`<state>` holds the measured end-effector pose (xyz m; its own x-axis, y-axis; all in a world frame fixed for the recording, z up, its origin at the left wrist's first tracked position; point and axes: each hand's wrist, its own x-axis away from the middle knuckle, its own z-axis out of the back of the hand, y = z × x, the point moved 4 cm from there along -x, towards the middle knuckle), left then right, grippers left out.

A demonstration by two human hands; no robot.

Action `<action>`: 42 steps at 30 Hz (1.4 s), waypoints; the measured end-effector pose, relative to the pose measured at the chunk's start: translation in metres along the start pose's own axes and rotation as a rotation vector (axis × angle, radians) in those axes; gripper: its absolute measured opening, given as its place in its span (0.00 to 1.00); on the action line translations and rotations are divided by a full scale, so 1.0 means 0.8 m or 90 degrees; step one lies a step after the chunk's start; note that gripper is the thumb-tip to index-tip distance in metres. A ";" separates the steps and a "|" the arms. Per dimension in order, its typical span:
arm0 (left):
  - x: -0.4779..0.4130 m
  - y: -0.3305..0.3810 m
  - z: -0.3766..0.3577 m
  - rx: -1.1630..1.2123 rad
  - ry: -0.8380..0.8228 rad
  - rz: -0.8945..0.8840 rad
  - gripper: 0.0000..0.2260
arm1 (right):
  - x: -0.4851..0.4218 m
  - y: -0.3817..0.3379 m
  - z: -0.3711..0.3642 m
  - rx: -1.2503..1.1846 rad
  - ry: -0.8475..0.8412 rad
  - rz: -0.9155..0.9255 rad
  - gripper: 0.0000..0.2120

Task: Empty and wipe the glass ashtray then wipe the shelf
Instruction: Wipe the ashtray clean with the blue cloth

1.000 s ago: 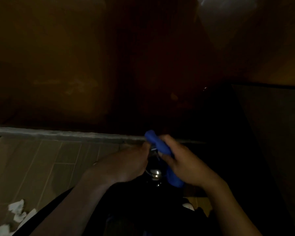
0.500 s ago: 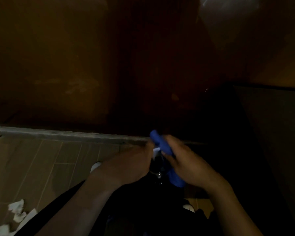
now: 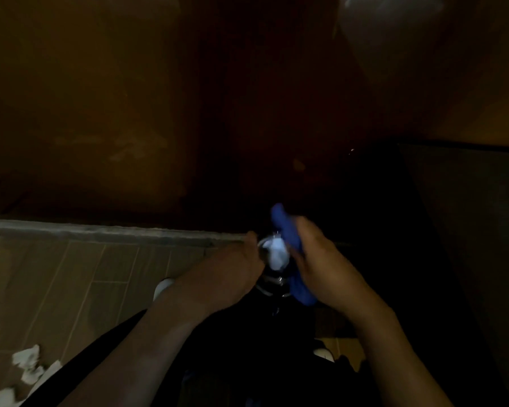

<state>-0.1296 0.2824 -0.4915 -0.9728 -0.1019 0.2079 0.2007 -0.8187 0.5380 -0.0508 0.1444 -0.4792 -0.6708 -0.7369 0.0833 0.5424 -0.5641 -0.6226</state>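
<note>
My left hand is curled round the glass ashtray, gripping its left side, holding it up in front of me over the dark below. My right hand sits just to the right of the ashtray, fingers closed on the blue cloth, which is bunched and runs from above the ashtray down past its right edge. Something pale shows inside the ashtray, touching the cloth; it's too dim to say what it is. Left of the ashtray lies the tiled floor, and far down-left of it, crumpled white paper. Behind the ashtray stands a brown wall.
</note>
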 end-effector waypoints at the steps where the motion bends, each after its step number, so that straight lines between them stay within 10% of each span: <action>1: 0.003 -0.004 0.001 -0.032 -0.005 -0.001 0.13 | 0.003 -0.001 -0.012 0.067 -0.087 0.026 0.17; 3: 0.007 -0.007 -0.013 -0.077 -0.031 -0.057 0.14 | 0.006 -0.003 -0.027 0.069 -0.175 0.030 0.17; 7: 0.004 -0.006 0.008 0.121 0.159 -0.011 0.13 | -0.003 0.003 0.008 -0.164 0.129 -0.074 0.17; 10: -0.001 0.006 -0.004 0.230 0.065 0.086 0.10 | -0.004 0.018 0.018 -0.284 0.238 -0.184 0.13; 15: -0.008 0.017 -0.010 0.128 0.079 0.122 0.12 | -0.003 0.012 0.013 -0.247 0.189 -0.123 0.16; 20: 0.006 0.008 -0.009 -0.160 -0.090 -0.014 0.14 | 0.003 0.012 -0.023 -0.061 -0.138 -0.053 0.12; 27: 0.005 0.010 -0.012 -0.011 0.037 0.004 0.19 | -0.003 0.018 0.020 -0.226 0.216 -0.128 0.14; 42: 0.010 -0.003 -0.006 -0.144 0.010 -0.084 0.13 | 0.003 0.002 -0.011 -0.178 -0.083 -0.054 0.12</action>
<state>-0.1380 0.2806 -0.4946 -0.9909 0.0063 0.1344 0.0433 -0.9308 0.3628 -0.0564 0.1448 -0.4870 -0.6280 -0.7430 0.2314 0.3147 -0.5144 -0.7977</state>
